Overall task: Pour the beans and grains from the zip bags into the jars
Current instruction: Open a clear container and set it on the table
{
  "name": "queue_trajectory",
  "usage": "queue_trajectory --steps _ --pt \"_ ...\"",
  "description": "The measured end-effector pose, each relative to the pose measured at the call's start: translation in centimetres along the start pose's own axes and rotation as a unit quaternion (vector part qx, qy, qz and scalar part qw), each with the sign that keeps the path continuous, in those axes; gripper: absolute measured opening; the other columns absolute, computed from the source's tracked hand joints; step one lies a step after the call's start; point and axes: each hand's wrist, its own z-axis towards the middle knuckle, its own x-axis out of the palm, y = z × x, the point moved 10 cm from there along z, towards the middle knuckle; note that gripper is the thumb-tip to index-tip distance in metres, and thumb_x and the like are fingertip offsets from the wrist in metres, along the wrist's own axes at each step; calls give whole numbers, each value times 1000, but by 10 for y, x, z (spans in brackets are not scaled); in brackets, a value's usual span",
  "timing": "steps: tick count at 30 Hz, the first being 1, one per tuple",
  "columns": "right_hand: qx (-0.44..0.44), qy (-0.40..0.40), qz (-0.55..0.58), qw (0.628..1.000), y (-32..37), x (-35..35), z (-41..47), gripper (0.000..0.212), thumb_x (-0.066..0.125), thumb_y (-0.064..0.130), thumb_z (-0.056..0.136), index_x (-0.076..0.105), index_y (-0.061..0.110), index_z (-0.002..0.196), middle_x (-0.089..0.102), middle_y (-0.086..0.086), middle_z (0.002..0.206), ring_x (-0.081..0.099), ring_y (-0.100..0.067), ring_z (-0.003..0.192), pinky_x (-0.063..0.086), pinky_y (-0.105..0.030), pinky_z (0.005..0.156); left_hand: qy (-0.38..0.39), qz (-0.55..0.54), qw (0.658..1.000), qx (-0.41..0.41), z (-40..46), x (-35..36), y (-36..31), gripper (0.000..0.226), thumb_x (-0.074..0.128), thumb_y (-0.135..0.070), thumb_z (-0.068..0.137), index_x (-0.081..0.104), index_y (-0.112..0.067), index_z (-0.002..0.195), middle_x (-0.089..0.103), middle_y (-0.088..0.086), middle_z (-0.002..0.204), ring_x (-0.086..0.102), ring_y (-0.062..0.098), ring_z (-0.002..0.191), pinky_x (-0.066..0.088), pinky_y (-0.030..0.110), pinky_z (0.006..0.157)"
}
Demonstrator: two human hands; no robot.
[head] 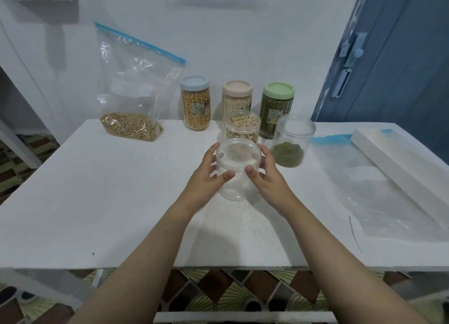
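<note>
at the far left a clear zip bag with a blue seal strip stands against the wall, its bottom filled with tan beans. right of it, along the wall, stand three capped jars: a blue-lidded jar of yellow kernels, a pink-lidded jar of pale grains and a green-lidded jar of dark green beans. each has a small paper label, but the print is too blurred to read. in front of the pink one stands an open short jar nearly full of speckled beige beans.

near the middle of the white tabletop stands an empty clear jar, upright, without a lid. the left hand and the right hand hold it from either side, each grip curled round the jar's wall with the thumb on the near side.

just right of it stands an open jar of green beans, filled only at the bottom. farther right an empty zip bag lies flat, and a long white block rests on it. behind stands a blue door; the wall is white, and patterned floor tiles show below the tabletop's edge.
</note>
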Motion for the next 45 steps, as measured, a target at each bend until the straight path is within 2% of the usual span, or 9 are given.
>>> queue_trajectory --steps 4,12,18,22,26,31,36,40,45 --pt "-11 -2 27 1000 -4 -3 4 65 63 44 86 32 36 143 49 8 140 49 3 126 46 -16 99 -1 6 1000 1 2 -1 1 86 72 -43 79 24 -45 150 41 -7 147 45 14 134 46 27 101" --pt "-28 -6 10 1000 -5 -5 5 63 58 46 91 32 34 147 46 9 144 50 2 124 44 -16 99 3 4 1000 2 2 0 0 88 74 -39 80 24 -41 152 39 -5 150 42 18 137 45 37 108" --pt "3 12 -18 1000 1 -5 9 77 74 50 74 29 42 137 45 18 130 47 1 118 42 -28 100 10 4 1000 -1 1 0 -1 93 74 -43 75 23 -41 152 37 -2 153 41 19 140 43 43 111" --pt "-14 18 -36 999 2 -10 12 66 75 56 77 36 58 130 46 15 135 48 -2 123 45 -37 107 15 -2 1000 -1 1 -1 -1 89 74 -44 74 25 -47 149 39 -3 152 43 19 139 42 45 112" --pt "-14 52 -48 997 -2 -9 14 74 67 62 83 32 50 147 47 8 139 50 -4 126 45 -35 108 21 -5 1000 -2 1 -2 1 88 74 -44 75 22 -54 145 39 -5 153 43 18 139 40 47 113" --pt "37 -13 50 998 -20 -19 4 64 46 49 98 20 43 156 53 14 127 52 -5 126 50 -35 103 26 -12 1000 -8 1 -1 2 92 75 -45 73 21 -52 148 37 -5 155 40 19 141 38 49 115" --pt "22 -14 -18 1000 -10 -11 4 88 61 59 83 13 43 156 51 17 126 52 3 117 47 -23 95 27 -19 999 -7 1 0 4 91 76 -44 75 22 -51 148 39 -6 153 42 17 140 40 48 113" --pt "37 -41 64 996 -19 -24 1 53 45 41 102 30 40 152 57 21 119 54 -6 124 55 -32 97 32 -15 999 -11 0 2 3 93 73 -45 75 20 -47 151 35 -7 156 37 17 143 36 44 116" --pt "29 -1 -10 1000 -10 -12 4 77 60 79 73 34 51 140 51 9 134 53 -8 122 50 -37 99 31 -28 999 -5 -1 2 4 91 75 -44 75 24 -45 151 39 -6 153 40 16 141 40 46 113"
